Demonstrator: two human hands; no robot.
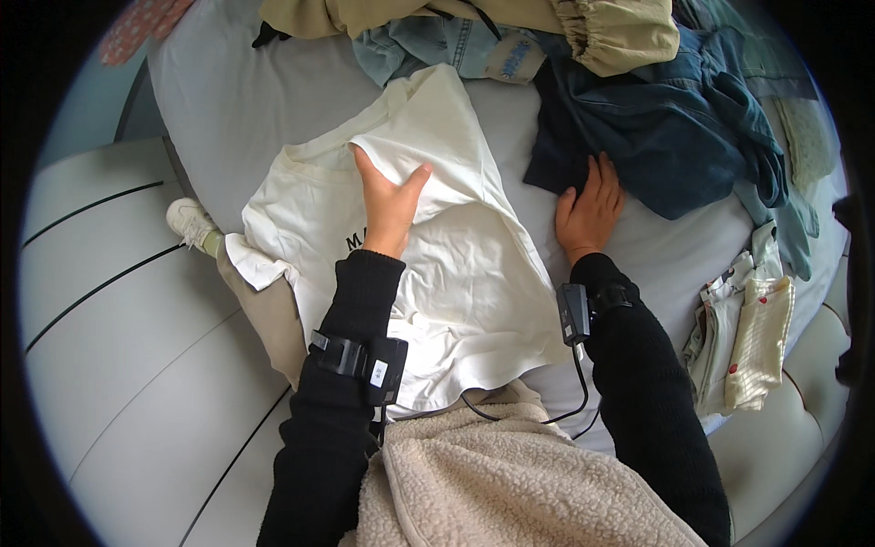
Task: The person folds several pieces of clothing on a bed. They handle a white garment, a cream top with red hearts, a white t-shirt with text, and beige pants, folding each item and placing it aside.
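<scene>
A white T-shirt (456,264) with dark print on its front lies spread over the bed and my lap, its upper part folded and rumpled. My left hand (390,210) holds the shirt near the collar. The thumb rests on top of the fabric, and most of the fingers are hidden under the fold. Right of the shirt, my right hand (591,211) lies flat with its fingers stretched out. Its fingertips touch the edge of a dark blue denim garment (674,137).
Light blue jeans (428,46) and a khaki garment (629,41) are heaped at the far side of the bed (228,100). Folded patterned clothes (761,337) lie at the right edge. A white shoe (190,223) shows at left. Black cables run between my wrist devices.
</scene>
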